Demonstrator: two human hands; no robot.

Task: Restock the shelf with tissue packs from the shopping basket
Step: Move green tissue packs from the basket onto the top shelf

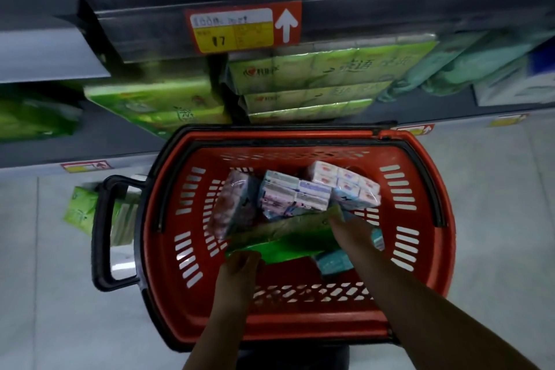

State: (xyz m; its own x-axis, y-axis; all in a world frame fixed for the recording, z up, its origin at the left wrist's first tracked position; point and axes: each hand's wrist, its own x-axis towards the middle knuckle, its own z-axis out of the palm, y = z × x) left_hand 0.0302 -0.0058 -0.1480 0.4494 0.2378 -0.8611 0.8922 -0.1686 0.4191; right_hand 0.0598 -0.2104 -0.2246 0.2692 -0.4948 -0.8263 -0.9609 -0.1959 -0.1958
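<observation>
Basket top: lying open, nothing blocking entry from above.
Basket floor, near end: showing bare red mesh, giving room.
Basket, far end: white and pink packs crowding it.
Lower shelf: green packs filling the middle; dark gap sitting between stacks.
Left side: black handle jutting out.

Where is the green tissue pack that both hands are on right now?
The green tissue pack lies inside the red basket, toward its near side, between the left hand and right hand.
</observation>
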